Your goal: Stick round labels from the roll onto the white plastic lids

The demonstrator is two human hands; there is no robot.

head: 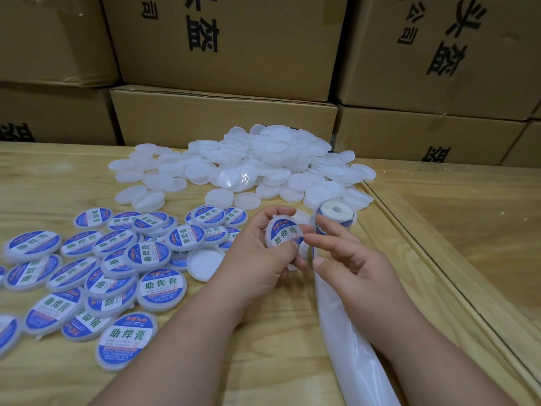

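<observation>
I see left hand (263, 253) gripping a white lid (283, 233) above the table (205, 361), centre-right, blue label on it. Right hand (348, 259) loose, fingertips touching the label edge. Label roll (336, 213) just behind; plain lids pile (263, 162) far, labelled lids (102, 268) left.

Both hands meet: left hand (263, 253) curled, right hand (348, 259) fingers loosely spread.

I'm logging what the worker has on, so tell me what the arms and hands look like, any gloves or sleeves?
Both hands are bare: no gloves on the left hand or the right hand. The forearms are uncovered all the way to the frame's bottom edge, with no sleeves in view. No rings, watch or wristband show. Fingernails are short and unpainted.
</observation>
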